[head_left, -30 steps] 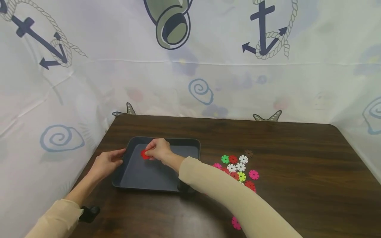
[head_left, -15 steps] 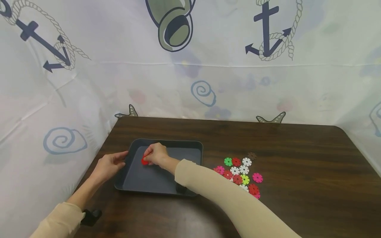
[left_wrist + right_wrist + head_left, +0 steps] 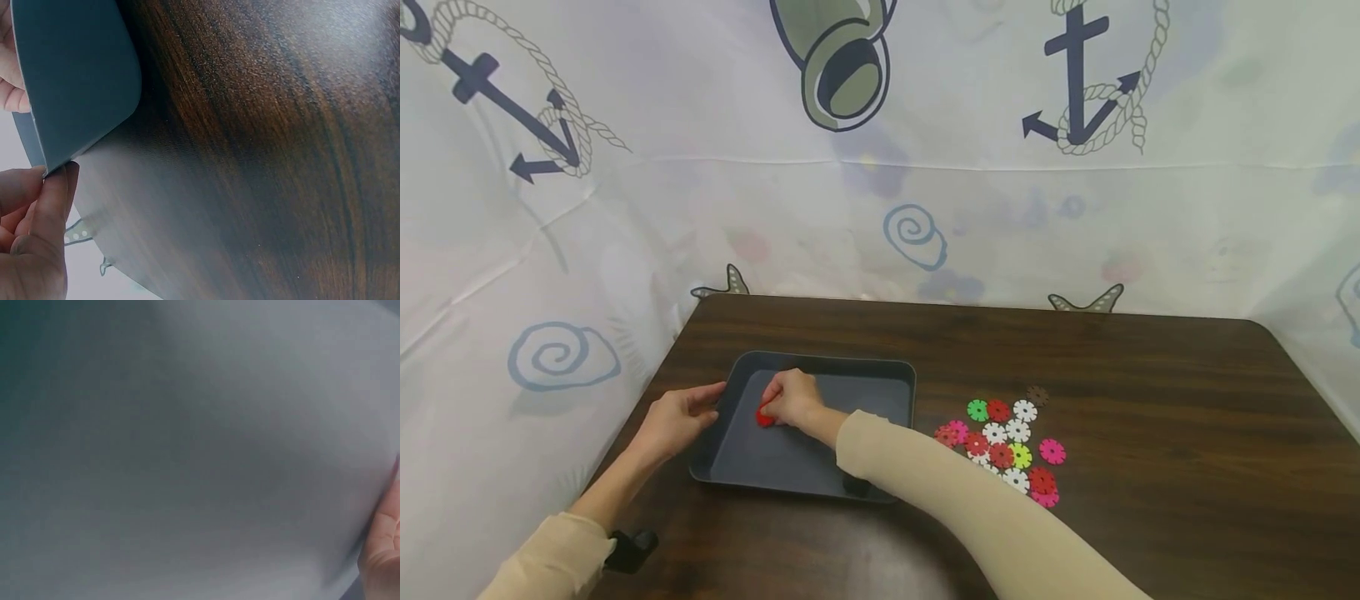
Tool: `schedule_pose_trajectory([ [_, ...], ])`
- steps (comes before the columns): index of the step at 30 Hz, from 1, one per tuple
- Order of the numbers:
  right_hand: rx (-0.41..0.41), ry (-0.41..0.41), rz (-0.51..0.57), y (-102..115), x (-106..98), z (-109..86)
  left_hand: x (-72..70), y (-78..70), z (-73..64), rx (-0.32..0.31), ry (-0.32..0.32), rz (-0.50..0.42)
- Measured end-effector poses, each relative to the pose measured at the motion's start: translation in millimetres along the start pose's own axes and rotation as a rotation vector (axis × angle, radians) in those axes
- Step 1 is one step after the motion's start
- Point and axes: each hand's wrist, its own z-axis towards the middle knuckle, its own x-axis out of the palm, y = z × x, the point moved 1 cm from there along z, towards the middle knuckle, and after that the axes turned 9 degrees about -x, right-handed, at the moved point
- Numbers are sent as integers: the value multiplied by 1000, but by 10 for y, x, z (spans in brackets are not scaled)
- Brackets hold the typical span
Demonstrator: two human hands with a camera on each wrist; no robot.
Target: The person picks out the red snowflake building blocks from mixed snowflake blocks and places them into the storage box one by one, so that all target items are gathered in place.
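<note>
In the head view, a dark grey rectangular tray (image 3: 767,462) lies at the left of the table. My left hand (image 3: 672,425) is at its left side; the left wrist view shows the thumb and fingers of this hand (image 3: 40,231) pinching the rim at a corner. Inside the tray, my right hand (image 3: 797,398) pinches a red notched plastic disc (image 3: 764,418) low over the tray floor, and its fingers partly cover the disc. Only part of the right hand (image 3: 382,544) shows at the right edge of the right wrist view, beside the blurred grey tray floor (image 3: 187,456).
To the right of the tray is a loose pile of notched discs, with white (image 3: 996,432), green (image 3: 977,410), yellow (image 3: 1021,455) and pink (image 3: 1052,451) ones. My right sleeve (image 3: 940,475) crosses the tray's front right corner and hides part of the pile. A patterned curtain (image 3: 820,225) stands behind the table.
My right hand has moved a little toward the front of the tray with the red disc. The left hand stays at the tray's edge, and the head view has shifted slightly.
</note>
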Motion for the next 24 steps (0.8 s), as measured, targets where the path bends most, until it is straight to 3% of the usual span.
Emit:
schedule_pose_trajectory([
  [7,-50,-3,-179,12,31,-5,16,-4,-5,-9,10,-8],
  [11,-75,-10,-230,-3,49,5,19,-4,-1,-10,18,-13],
  [24,-128,-47,-267,-44,86,35,20,3,2,-11,22,-22],
])
